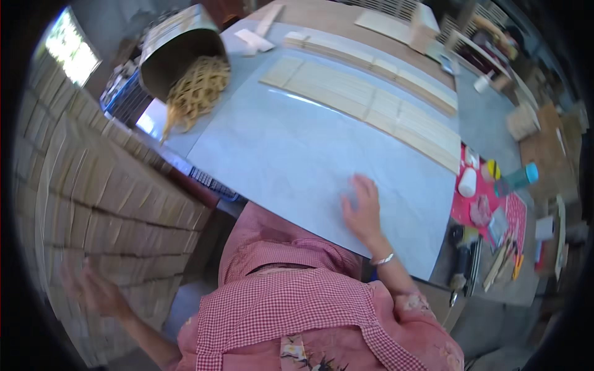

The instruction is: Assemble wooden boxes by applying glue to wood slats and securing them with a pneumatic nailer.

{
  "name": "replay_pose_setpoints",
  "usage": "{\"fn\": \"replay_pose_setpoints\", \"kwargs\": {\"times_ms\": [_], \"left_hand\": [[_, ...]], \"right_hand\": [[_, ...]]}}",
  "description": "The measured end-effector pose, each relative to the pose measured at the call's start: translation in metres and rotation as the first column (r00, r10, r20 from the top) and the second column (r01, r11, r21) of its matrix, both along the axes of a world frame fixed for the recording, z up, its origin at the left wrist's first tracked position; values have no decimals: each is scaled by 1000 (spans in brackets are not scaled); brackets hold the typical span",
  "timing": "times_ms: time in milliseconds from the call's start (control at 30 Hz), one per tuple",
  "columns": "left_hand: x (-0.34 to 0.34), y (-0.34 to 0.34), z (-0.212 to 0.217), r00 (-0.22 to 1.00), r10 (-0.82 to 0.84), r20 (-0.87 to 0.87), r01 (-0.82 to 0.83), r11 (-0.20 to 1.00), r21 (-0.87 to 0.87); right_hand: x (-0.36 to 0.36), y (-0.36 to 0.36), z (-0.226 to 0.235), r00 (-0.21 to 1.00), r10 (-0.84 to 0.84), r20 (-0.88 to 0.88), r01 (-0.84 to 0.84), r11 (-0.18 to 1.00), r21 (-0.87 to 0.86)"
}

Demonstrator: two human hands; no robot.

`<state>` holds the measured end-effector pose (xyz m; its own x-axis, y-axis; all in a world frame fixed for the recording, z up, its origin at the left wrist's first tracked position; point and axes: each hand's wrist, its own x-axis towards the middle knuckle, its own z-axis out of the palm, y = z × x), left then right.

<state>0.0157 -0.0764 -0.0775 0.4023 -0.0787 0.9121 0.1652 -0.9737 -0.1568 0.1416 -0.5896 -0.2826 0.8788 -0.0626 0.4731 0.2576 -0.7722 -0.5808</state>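
Observation:
My left hand (102, 297) reaches down at the left, beside a tall stack of wooden pieces (124, 204). Motion blurs it, but its fingers look apart and nothing shows in them; whether it touches the stack I cannot tell. Over the pale, smooth tabletop (272, 148), my right hand (364, 213) has its thumb and fingers apart and holds nothing that I can see. Beyond that hand lies a row of flat, light wooden boards (359, 102), set side by side. Behind them runs a second, narrower row of wooden strips (377, 65).
A tipped bucket (179, 43) spills tan, looped bands (197, 89) at the far left, near a blue crate (124, 96). Two short wood pieces (257, 38) lie beyond it. On the right are a teal bottle (523, 176), a white bottle (468, 183) and tools (500, 263).

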Motion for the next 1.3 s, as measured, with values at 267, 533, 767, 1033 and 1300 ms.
{"fn": "replay_pose_setpoints", "kwargs": {"times_ms": [267,533,767,1033,1300], "left_hand": [[152,-148,-87,673,-574,-467,347,802,-486],[242,-213,-126,353,-792,-498,565,605,-562],[389,-228,-155,457,-617,-641,610,742,-279],[468,-239,-149,517,-365,-774,496,865,-77],[391,-240,-136,200,-302,-932,676,731,-92]], "right_hand": [[88,-211,-1,865,-501,-28,413,742,-528],[71,-202,49,700,-440,-563,95,839,-536],[27,-203,73,898,-243,-366,-12,820,-572],[-41,-170,143,942,-323,-88,202,760,-618],[-34,-174,84,650,-701,-293,409,648,-642]]}}
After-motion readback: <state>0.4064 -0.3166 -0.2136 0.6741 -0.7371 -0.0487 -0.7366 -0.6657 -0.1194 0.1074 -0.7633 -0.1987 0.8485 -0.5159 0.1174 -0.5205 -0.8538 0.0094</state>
